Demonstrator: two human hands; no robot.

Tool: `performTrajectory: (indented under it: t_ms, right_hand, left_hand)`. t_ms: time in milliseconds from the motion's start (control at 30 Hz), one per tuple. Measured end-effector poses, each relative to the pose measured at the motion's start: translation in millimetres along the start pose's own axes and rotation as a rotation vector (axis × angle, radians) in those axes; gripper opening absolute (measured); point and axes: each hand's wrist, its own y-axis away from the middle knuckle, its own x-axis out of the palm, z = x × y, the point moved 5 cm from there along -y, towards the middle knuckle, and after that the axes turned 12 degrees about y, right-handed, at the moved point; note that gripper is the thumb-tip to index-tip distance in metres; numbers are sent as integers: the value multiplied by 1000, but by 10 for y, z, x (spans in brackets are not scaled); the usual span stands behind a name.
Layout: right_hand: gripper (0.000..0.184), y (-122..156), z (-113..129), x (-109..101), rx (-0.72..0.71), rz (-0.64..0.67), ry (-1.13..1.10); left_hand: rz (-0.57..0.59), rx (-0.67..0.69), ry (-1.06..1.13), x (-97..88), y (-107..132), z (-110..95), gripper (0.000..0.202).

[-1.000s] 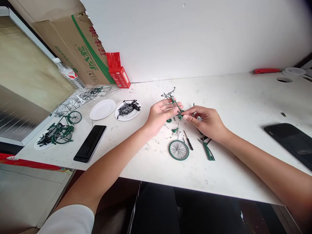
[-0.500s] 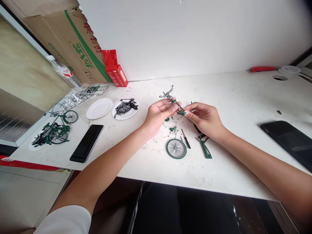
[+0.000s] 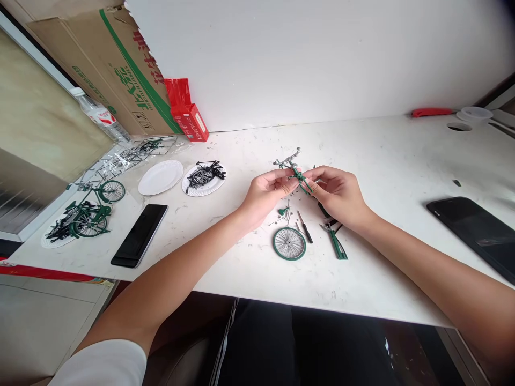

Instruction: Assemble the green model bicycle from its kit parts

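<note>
- So the left hand has its fingers pinched in close on the little green bike frame, and the right hand has it too, thumb in a narrow pinch. Can't tell how hard either one's squeezing.
- Frame's up off the desk, between the two hands, silver handlebar poking out the far side.
- Looks like thin plastic, so my guess is next to no weight, pretty stiff, and snappy if you twist it. Smooth tubes could roll on you a bit.
- I'd grab the main tubes close to a joint, light pressure. Leave that handlebar alone, it looks like the easiest bit to break.
- Nearer the desk edge there's a spoked wheel; I'd lift that by the tyre, not those skinny spokes.
- Screwdriver and green-handled cutters lie just beside it.
</note>
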Motion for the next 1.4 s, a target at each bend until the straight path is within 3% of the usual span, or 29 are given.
performTrajectory:
  t_ms: [267, 467, 767, 1033, 1200, 1400]
  right_hand:
    - [50, 23, 52, 37, -6, 56, 35]
    - [35, 30, 63, -39, -39, -3, 125]
    - [15, 67, 103, -1, -101, 33, 198]
    - [24, 28, 23, -7, -122, 60, 236]
    - [33, 16, -2, 0, -120, 53, 236]
    - [25, 9, 8, -13, -156, 44, 257]
  left_hand:
    - [32, -9, -30, 44, 23, -46, 37]
    - [56, 91, -244, 88, 65, -73, 59]
    - [79, 306, -316, 35, 20, 8, 48]
    - [165, 455, -423, 31, 28, 8, 34]
    - [163, 500, -448, 40, 42, 46, 33]
    - [84, 572, -620, -30, 13, -60, 26]
